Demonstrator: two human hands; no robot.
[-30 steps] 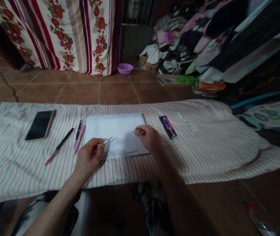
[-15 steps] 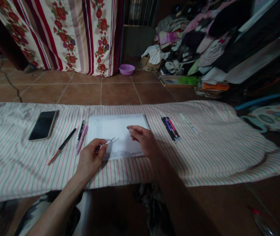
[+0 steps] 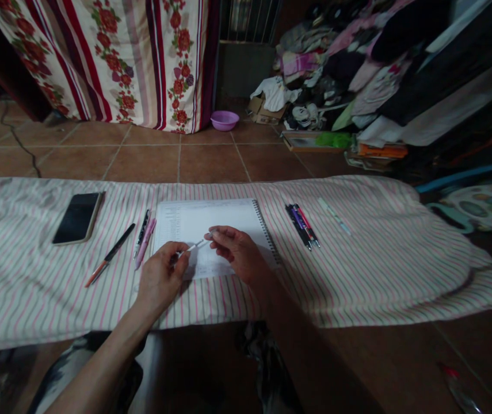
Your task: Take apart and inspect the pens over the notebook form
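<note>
My left hand (image 3: 163, 273) is closed in a pinch on a thin white pen-like stick (image 3: 195, 245), which points up and to the right. My right hand (image 3: 239, 250) pinches a small greyish piece (image 3: 212, 232), too small to name for certain, close to the far end of the stick. Whether the two touch I cannot tell. Both hands are over a spiral-bound notebook (image 3: 211, 210), open at a pale page with print along its left side. The part of the stick inside my left fingers is hidden.
On the striped cloth (image 3: 379, 259), left of the notebook, lie a phone (image 3: 78, 218), an orange-and-black pen (image 3: 110, 256), a black patterned pen (image 3: 141, 233) and a pink pen (image 3: 145, 244). To the right are several pens (image 3: 301, 225) and a pale pen (image 3: 334, 215).
My right hand has moved left and slightly down, bringing the small piece to the stick's tip. My left hand has stayed almost in place, still pinching the stick.
</note>
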